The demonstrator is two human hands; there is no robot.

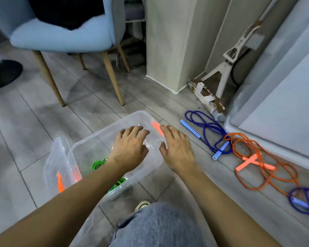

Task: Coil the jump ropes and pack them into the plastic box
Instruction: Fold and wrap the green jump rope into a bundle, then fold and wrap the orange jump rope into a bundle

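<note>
Here both hands hover over the clear box (103,139) at mid-frame, the left hand (130,145) and right hand (177,148) with fingers spread and relaxed, holding nothing. A green rope (98,164) lies inside the box. On the floor (34,122) at right lie a blue rope (207,132), an orange rope (253,163) and a purple rope (305,202) at the lower right edge

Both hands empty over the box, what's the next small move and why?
Probably the right hand reaches right to the blue rope, the nearest one loose on the floor. Both it and the left hand hover open over the plastic box, where a green rope already lies.
</note>
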